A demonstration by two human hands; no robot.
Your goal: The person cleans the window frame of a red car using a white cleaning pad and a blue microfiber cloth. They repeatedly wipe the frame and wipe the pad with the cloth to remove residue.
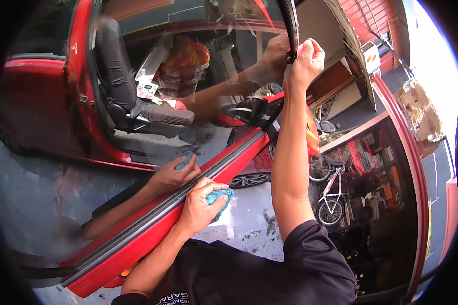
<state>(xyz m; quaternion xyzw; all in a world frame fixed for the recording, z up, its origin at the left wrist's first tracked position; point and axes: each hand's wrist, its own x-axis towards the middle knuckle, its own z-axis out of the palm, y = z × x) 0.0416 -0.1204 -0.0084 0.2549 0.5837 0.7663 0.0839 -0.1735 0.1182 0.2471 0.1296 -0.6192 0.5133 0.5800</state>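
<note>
My left hand (199, 204) holds a crumpled teal cloth (219, 200), bunched between thumb and fingers. It rests by the upper edge of a red car door (168, 217), just below the black window seal (152, 219). My right hand (307, 63) is raised, its fingers curled at the black window frame (292, 26) of the same door. The fingertips there are partly hidden. Both hands and the cloth are mirrored in the door's window glass (229, 87).
Through the glass show a dark car seat (116, 65) and the red car body (30, 95). A side mirror (234, 114) appears in the glass. Beyond my right arm, a white bicycle (331, 190) stands by a dark glazed front (389, 228). Grey painted floor (252, 217) lies below.
</note>
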